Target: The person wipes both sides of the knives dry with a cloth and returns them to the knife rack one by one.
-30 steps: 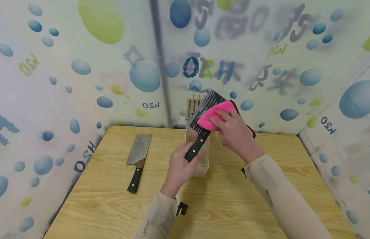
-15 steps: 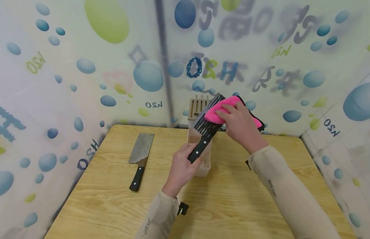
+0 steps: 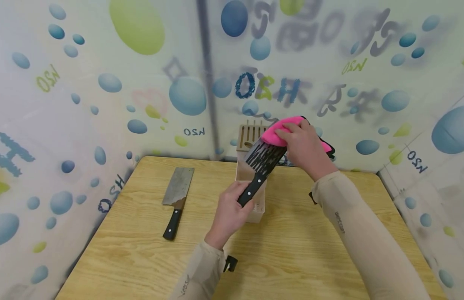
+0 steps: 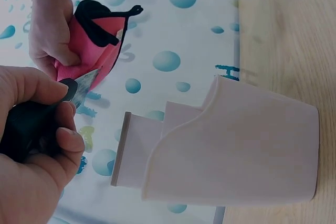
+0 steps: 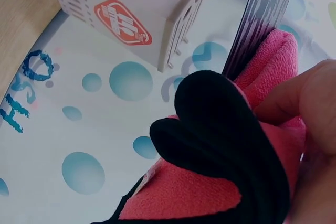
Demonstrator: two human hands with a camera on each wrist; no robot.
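Observation:
My left hand grips the black handle of a cleaver, holding it up and tilted over the table. The blade has a dark streaked pattern. With my right hand I pinch a folded pink cloth with black edging against the blade's upper end, which it covers. The right wrist view shows the cloth touching the blade. In the left wrist view my left fingers curl round the handle. A second cleaver, with a worn grey blade and black handle, lies flat at the left.
A pale knife holder with a slotted top stands on the wooden table, behind and below the held cleaver. In the left wrist view the holder's side is close to my hand. A patterned curtain wall rises behind the table.
My right hand has slid the cloth up along the blade toward its far end, uncovering more of the part near the handle. The left hand keeps its grip; the view shifts slightly.

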